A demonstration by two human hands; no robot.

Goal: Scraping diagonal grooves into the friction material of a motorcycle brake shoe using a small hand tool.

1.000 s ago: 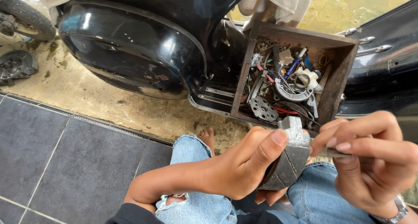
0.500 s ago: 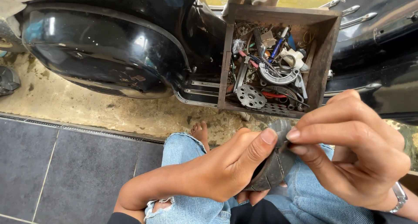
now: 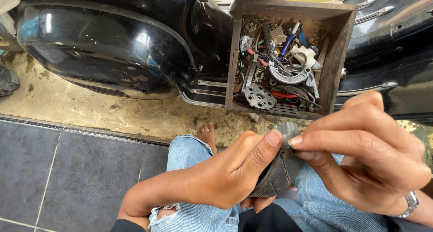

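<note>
We sit on the ground beside a glossy black scooter body (image 3: 103, 47), our left hand (image 3: 225, 178) wrapped around a dark grey curved rubber-and-metal part (image 3: 277, 173) held over our denim-clad knees (image 3: 189, 155). Our right hand (image 3: 374, 164) pinches its fingertips (image 3: 297, 142) together at the part's upper edge. A steady left grip and small, controlled pinches look wise here. A brown wooden box of mixed metal parts and tools (image 3: 336, 56) stands just ahead.

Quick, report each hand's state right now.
Left hand: closed in a grip on a dark grey metal part.
Right hand: fingertips pinched together at the part's top edge; anything held is hidden.
</note>
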